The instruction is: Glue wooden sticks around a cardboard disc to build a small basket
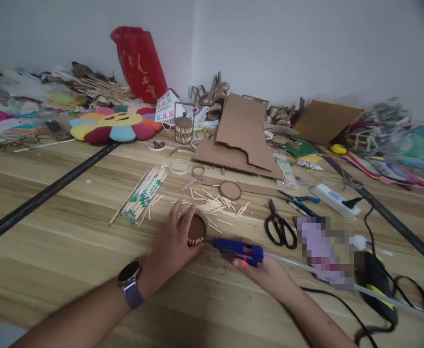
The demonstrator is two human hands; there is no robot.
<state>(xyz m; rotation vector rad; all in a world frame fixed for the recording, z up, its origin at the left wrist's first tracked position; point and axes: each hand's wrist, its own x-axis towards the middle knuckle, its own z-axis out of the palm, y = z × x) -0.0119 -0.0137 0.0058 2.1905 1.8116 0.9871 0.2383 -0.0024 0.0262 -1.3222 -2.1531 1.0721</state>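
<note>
My left hand [171, 241], with a watch on its wrist, grips a small round cardboard cup [197, 228] ringed with short wooden sticks. Its fingers reach over the far rim and the thumb presses the near side. In my right hand [260, 270] is a blue hot glue gun [237, 250] with a red light lit. A long clear glue stick [295, 263] runs out of its back. The nozzle points left at the cup's right side; whether it touches cannot be made out. Cut wooden sticks [215, 205] lie scattered just beyond the cup.
Scissors [280, 226], pliers [302, 203] and a white power strip [333, 199] lie to the right, with black cable trailing near my right arm. Packaged sticks [146, 193] lie left. Behind are a cardboard disc [229, 190], cardboard sheets [242, 130] and a small stick-built bucket [183, 129].
</note>
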